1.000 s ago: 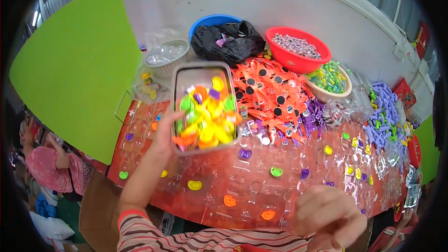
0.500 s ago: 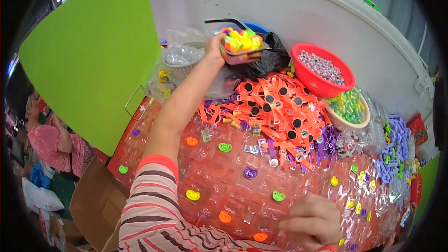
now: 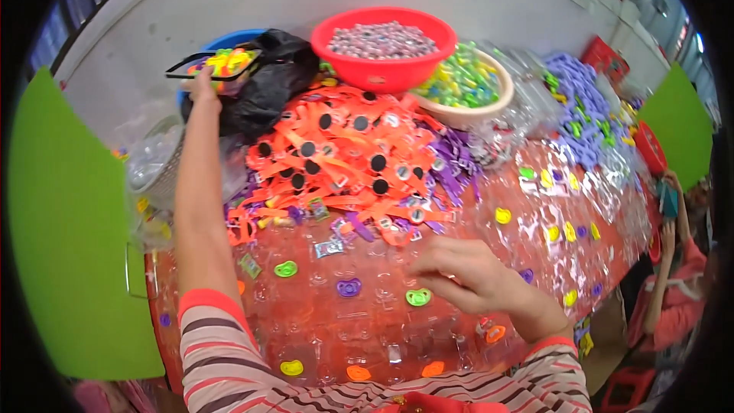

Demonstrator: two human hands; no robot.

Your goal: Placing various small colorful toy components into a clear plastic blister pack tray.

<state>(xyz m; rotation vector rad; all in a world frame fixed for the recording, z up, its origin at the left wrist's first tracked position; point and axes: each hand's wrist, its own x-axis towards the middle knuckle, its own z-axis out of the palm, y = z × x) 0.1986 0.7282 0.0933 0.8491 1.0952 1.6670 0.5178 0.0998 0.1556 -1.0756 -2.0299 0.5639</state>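
At the far left my left hand (image 3: 205, 88) grips the near side of a small clear basket (image 3: 229, 80) with a black handle, full of yellow, green and orange plastic pieces. Under and beside this basket lie a black plastic bag (image 3: 279, 80) and a blue tub (image 3: 237, 40). Over the middle of the table hangs my right hand (image 3: 462, 271), its fingers curled in; anything inside them is hidden. Below it are clear plastic trays with toy pacifiers, such as a green pacifier (image 3: 418, 297) and a purple pacifier (image 3: 349, 287).
A heap of orange straps (image 3: 344, 145) with black discs fills the middle back. Behind it stand a red basin (image 3: 375, 73) of beads and a cream basin (image 3: 501, 92) of green and yellow pieces. Lilac parts (image 3: 573, 107) lie right; another person (image 3: 673, 291) is beyond.
The view has swung to the right. My left hand has brought the clear basket over to the blue tub and black bag. My right hand has moved forward over the trays.
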